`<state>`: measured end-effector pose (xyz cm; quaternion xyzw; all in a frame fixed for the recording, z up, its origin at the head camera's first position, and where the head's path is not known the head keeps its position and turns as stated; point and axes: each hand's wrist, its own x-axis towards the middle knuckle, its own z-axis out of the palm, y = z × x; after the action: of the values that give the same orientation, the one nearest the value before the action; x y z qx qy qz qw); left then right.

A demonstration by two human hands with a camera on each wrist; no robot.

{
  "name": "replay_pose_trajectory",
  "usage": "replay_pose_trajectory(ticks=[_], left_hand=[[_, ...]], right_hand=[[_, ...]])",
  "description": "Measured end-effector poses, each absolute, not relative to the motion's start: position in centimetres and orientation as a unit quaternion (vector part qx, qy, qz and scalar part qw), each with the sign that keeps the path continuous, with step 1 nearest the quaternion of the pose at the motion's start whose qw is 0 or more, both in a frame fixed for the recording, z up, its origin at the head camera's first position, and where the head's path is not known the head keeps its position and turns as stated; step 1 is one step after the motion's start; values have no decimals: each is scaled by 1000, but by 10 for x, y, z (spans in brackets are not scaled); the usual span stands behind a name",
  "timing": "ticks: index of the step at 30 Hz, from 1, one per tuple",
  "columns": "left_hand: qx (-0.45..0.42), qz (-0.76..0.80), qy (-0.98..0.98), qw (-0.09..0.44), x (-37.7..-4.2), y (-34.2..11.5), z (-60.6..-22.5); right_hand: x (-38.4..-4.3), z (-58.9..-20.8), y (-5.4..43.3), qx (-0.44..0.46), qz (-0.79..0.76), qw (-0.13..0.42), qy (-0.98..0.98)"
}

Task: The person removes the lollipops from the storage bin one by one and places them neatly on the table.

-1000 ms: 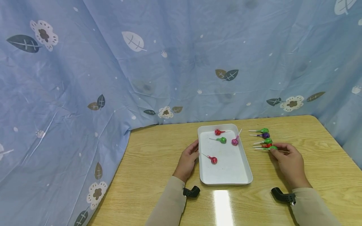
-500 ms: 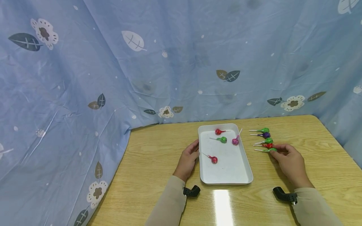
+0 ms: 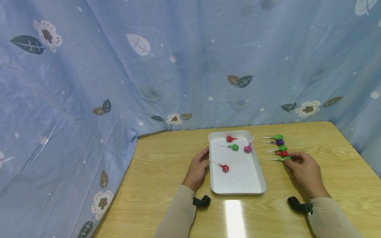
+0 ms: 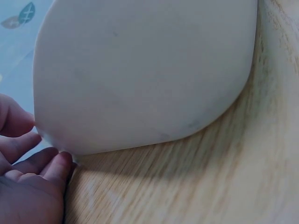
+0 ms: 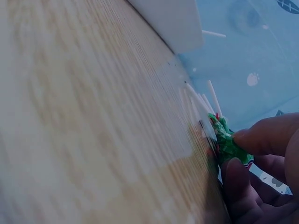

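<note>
My left hand (image 3: 196,168) grips the left long side of a shallow white tray (image 3: 238,185), fingertips against its outer wall in the left wrist view. Inside the tray lie a red lollipop (image 3: 225,169) near the left wall, another red lollipop (image 3: 229,139) at the far end, a green lollipop (image 3: 234,147) and a pink lollipop (image 3: 247,149) leaning on the right wall. To the right of the tray, my right hand (image 3: 306,170) pinches the wrapped head of a green lollipop (image 5: 229,144) between thumb and fingers, its white stick pointing left, close over the table.
Beyond the pinched one, a column of lollipops lies on the wooden table (image 3: 157,172): a red lollipop (image 3: 282,153), a green lollipop (image 3: 282,148), a purple lollipop (image 3: 279,142) and a farther green lollipop (image 3: 278,137). A blue patterned curtain (image 3: 184,66) hangs behind the table.
The green lollipop in my right hand has shifted slightly toward me, opening a small gap from the red one beside it. My left hand and the tray stay put.
</note>
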<state>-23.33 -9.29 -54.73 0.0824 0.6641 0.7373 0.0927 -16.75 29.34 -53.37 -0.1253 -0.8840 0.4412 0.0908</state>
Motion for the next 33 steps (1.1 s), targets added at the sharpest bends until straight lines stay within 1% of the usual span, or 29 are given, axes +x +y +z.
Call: replay_pose_trajectory(ticks=[9,20,33], left_hand=[[82,734,667,91,-234,-93,-548],[80,733,670,90,-234,-93,-548],[80,729,674,89,-234,-93,-550]], right_hand=[[-168,-533,296,-114,434,81,-890],[-168,-535,298,-108,428,90,-893],[-169,-532,297,-108,430,89,-892]])
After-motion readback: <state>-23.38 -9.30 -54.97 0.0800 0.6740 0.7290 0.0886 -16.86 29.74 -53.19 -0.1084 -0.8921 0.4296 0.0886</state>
